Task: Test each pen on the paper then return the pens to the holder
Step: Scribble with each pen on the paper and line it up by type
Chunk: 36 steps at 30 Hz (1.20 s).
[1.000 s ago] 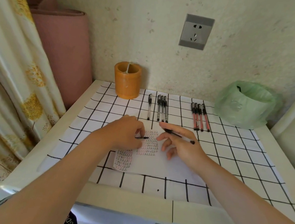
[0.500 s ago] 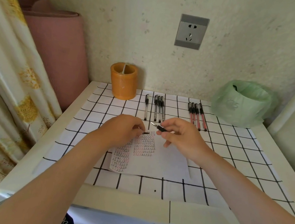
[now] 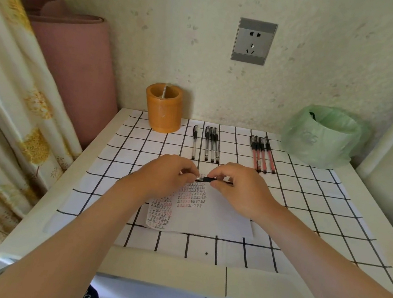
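both hands meet just above the far edge of the paper (image 3: 207, 214) on the bench (image 3: 164, 270). the left hand (image 3: 170, 175) and right hand (image 3: 237, 188) each have a closed grip, pinching opposite ends of one black pen (image 3: 208, 179) held level. beyond the paper lie four black pens (image 3: 206, 146) and four red pens (image 3: 262, 154); the orange holder (image 3: 163, 107) stands far left of it.

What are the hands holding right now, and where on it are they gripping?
One black pen, level above the paper. The left hand pinches its left end and the right hand its barrel. Whether the left end is the cap cannot be told.
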Motion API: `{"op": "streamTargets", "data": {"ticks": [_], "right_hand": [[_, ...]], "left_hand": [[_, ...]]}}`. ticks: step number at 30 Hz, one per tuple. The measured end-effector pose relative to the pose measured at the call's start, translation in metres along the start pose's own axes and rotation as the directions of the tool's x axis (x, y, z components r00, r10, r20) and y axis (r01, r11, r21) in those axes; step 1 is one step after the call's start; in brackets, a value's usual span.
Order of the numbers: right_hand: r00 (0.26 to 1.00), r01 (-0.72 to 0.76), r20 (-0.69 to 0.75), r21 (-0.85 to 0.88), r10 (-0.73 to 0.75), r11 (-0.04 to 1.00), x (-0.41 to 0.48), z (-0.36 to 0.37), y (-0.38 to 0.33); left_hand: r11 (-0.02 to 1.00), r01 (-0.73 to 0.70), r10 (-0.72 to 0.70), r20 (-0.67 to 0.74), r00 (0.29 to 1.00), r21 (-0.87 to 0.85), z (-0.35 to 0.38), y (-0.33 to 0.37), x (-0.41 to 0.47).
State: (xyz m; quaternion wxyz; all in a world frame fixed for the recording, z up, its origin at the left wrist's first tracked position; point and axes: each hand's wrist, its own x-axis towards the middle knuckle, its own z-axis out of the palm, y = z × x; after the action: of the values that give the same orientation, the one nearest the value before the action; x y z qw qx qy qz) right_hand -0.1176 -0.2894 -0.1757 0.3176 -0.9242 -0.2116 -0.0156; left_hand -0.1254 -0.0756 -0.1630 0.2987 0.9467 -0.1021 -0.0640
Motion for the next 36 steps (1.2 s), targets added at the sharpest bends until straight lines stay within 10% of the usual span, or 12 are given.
{"op": "streamTargets", "data": {"ticks": [6,13,25,36], "right_hand": [[0.988,0.151,0.041,-0.437,-0.148,0.887,-0.004,-0.004,-0.010],[0.996,0.068,-0.003,-0.568,-0.086,0.820,-0.003,-0.002,-0.018],[0.985,0.131,-0.041,-0.437,-0.165,0.890,0.000,0.001,-0.015],[0.994,0.051,-0.094,-0.139,-0.064,0.989,0.016,0.003,0.003]], "left_hand": [[0.944,0.073,-0.063,0.039,0.997,-0.321,0.000,0.014,-0.003],[0.845,0.189,-0.138,0.138,0.981,-0.500,0.003,0.034,-0.015],[0.813,0.302,-0.213,0.228,0.950,-0.498,-0.004,0.031,-0.011],[0.735,0.168,-0.409,-0.231,0.883,-0.657,-0.022,0.006,0.004]]}}
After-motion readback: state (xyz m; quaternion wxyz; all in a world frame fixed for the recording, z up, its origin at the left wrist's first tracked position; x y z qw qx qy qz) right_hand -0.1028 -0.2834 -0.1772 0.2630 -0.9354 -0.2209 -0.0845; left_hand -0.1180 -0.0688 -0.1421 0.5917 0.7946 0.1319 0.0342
